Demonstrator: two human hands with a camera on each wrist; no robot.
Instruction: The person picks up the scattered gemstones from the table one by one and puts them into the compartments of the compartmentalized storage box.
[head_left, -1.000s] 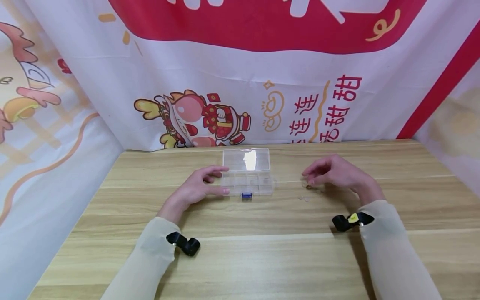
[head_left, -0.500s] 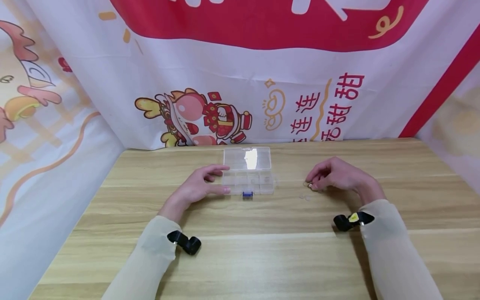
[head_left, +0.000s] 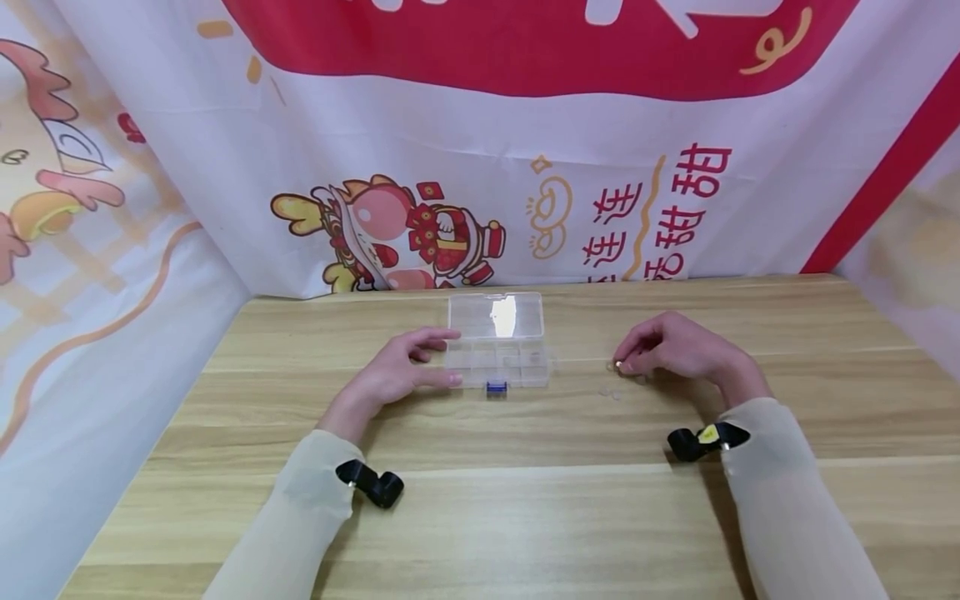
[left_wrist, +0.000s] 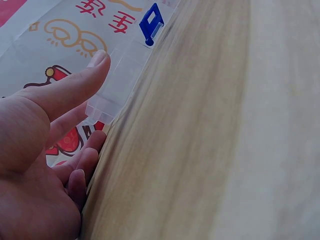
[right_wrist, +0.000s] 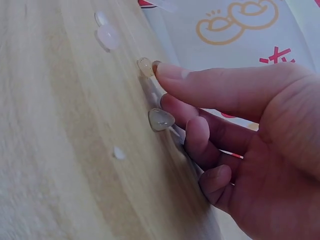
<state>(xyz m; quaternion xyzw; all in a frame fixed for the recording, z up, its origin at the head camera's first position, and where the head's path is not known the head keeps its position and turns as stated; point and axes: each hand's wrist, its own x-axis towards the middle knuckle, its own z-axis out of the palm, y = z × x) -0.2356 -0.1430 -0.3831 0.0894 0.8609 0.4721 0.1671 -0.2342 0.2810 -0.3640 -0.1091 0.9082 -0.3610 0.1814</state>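
A clear plastic compartment box [head_left: 495, 362] with a blue latch [head_left: 497, 388] lies with its lid raised toward the back. At its left end, my left hand [head_left: 401, 367] steadies it, thumb at the front and index finger at the back; the thumb [left_wrist: 82, 82] shows beside the clear wall in the left wrist view. My right hand [head_left: 678, 346] is low over the table, pinching a small brownish stone [right_wrist: 156, 66] mostly hidden by the thumb. Close to those fingers are a yellowish stone [right_wrist: 145, 66] and a grey translucent stone [right_wrist: 161, 120].
Pale pink stone [right_wrist: 107, 37], whitish stone [right_wrist: 100, 19] and a small white piece [right_wrist: 118, 152] lie on the wooden table [head_left: 495, 517]. A printed cloth [head_left: 465, 125] hangs behind the table's back edge.
My right fingertips have closed together on a small stone after shifting slightly right. The left hand stays at the box; the whole view has shifted slightly.
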